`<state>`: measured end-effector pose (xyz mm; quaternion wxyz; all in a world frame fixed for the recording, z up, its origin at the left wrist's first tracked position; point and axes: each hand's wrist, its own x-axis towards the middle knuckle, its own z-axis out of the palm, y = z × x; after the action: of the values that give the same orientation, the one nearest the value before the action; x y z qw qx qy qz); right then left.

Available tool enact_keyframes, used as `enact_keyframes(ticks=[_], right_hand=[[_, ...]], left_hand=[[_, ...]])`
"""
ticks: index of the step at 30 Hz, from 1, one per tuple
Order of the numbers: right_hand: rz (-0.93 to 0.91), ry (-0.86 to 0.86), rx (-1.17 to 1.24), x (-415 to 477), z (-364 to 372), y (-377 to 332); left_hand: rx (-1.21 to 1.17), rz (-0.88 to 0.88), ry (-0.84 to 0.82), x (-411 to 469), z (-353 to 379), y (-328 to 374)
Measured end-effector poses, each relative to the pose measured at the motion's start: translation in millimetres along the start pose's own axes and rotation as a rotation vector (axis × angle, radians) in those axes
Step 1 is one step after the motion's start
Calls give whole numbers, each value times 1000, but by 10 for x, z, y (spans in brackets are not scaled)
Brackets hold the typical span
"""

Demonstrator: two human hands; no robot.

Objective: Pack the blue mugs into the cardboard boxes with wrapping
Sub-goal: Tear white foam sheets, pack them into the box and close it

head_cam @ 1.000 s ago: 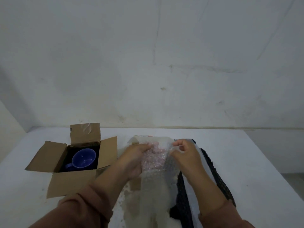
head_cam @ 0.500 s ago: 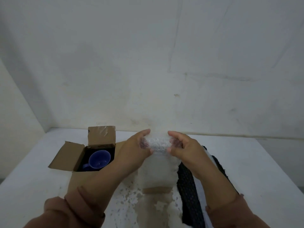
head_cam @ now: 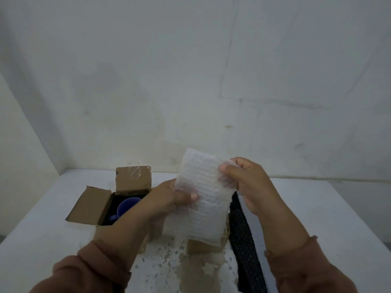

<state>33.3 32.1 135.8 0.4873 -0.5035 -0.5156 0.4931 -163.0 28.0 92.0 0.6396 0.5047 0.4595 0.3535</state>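
Evidently your left hand and right hand pinch opposite edges of the white bubble-wrap sheet, spreading it flat for wrapping.

Left hand and right hand pinch a bubble wrap sheet by its side edges, held up above the tabletop. Open cardboard box with a blue mug inside sits toward the far left corner.

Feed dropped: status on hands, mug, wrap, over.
Left hand, right hand pinch clear bubble-wrap sheet, raised. Blue ceramic mug in open brown cardboard box. Black netted strip lies right.
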Motion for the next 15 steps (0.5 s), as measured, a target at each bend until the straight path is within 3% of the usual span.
enact_keyframes(ticks=[3,5,15], right_hand=[[219,-11,302,15,84,186],[316,-61,230,-40,125,331],[276,-172,204,-52,-63,507]], left_hand=[[-168,-82,98,54,65,-41],[-258,-115,122,71,97,-31],[-379,-175,101,76,-51,-119]])
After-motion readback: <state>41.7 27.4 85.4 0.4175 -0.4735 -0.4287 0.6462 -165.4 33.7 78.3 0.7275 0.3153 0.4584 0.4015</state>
